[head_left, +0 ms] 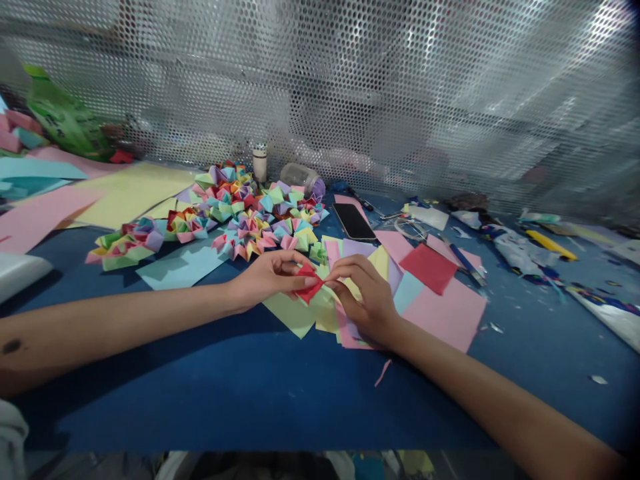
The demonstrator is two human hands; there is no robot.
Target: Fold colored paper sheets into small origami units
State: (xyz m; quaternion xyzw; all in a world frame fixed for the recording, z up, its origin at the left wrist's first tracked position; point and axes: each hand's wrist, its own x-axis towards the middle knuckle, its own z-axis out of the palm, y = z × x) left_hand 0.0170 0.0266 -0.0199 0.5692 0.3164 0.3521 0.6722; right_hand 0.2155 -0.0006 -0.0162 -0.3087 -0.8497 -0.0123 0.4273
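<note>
A small piece of folded red paper (307,288) is held up between my two hands, above the middle of the blue table. My left hand (279,275) grips its left part, the thumb lying across its front. At its right tip, my right hand (364,293) pinches the paper between thumb and forefinger. Loose sheets of green, yellow and pink paper (445,317) lie under and beside my hands. Just beyond them sits a heap of multicoloured folded paper pieces (250,223). The exact folds of the red piece are partly hidden by my fingers.
Behind the heap lie a clear jar (300,177) and a small white bottle (260,162). A phone (354,221), a red square sheet (429,268) and a utility knife (467,265) are to the right. A green bottle (67,117) leans at the far left. Perforated metal sheeting (320,87) closes the back.
</note>
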